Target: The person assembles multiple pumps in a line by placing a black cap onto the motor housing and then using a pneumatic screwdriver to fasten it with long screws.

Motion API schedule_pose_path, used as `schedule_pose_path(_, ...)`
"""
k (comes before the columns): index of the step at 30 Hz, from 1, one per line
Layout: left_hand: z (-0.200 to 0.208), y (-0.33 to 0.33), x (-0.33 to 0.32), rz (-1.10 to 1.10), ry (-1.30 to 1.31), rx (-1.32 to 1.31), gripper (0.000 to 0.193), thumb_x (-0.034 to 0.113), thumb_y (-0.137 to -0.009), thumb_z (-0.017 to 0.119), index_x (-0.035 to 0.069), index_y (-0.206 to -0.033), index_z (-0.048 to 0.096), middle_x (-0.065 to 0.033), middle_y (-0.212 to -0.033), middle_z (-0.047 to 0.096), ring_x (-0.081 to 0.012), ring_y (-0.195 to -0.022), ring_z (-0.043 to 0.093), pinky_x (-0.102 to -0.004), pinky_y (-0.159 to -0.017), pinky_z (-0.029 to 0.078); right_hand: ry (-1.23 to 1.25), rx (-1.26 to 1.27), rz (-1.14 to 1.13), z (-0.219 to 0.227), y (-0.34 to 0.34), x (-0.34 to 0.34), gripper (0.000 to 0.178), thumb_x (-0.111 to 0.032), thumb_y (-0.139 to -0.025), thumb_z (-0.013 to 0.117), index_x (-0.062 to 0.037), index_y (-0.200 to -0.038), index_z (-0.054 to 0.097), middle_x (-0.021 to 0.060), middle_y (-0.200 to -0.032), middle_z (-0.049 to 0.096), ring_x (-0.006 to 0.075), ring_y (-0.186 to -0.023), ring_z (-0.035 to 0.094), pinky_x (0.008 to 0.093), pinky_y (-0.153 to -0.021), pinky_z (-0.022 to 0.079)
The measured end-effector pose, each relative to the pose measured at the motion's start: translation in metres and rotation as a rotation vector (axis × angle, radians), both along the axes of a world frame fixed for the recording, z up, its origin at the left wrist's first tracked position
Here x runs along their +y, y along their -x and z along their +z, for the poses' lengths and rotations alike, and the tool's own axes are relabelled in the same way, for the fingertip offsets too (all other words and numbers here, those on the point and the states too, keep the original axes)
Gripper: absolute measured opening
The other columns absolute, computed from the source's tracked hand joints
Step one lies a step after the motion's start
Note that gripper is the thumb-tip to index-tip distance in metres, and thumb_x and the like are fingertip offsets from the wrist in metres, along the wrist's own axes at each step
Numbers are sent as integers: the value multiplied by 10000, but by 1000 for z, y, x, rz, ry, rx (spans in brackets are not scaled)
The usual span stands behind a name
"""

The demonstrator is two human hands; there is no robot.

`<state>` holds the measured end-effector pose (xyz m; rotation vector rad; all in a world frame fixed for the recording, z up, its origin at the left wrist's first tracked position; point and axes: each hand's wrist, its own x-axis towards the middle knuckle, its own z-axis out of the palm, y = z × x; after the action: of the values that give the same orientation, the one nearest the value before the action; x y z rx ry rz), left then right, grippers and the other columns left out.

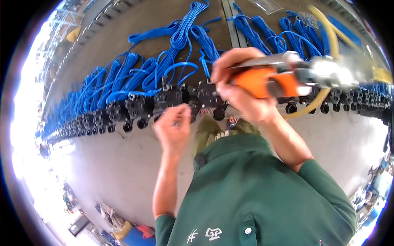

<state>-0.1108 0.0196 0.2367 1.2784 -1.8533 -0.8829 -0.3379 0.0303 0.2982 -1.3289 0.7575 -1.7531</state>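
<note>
My right hand is closed round an orange and silver air tool, raised above the row and lying roughly level. Its silver right end is smeared by motion, and a yellow hose loops near it. My left hand is closed at the near edge of the row, fingertips pinched; whatever they hold is hidden. Just beyond it is a round black housing with a blue cable. Another black housing sits between my hands, beside the right fingers, partly covered by them.
Many similar black housings line the bench edge to both sides. Bundled blue cables lie behind them on the brown bench top. A metal strip crosses it. Below is a grey floor, with cloths at lower left.
</note>
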Motion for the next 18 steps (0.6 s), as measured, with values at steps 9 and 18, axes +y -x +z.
schedule_pose_path(9,11,89,-250,-949,-93,-534,218,207,-848,713,-4,-904,726,-132,-827,700,-248,-736,662,-349,-674,510,-212,-383,-495,-35,30,16,348,-37,-730,560,31,-1069,517,138,-867,529,154,-565,523,345,-573,500)
schedule_pose_path(18,-168,172,-218,-1897,101,-196,113,144,-761,674,66,-816,735,-106,-880,678,-323,-944,629,-415,-787,533,-300,-312,-845,-23,0,3,310,-15,-819,667,-34,-1068,483,111,-861,527,149,-549,509,334,-566,503)
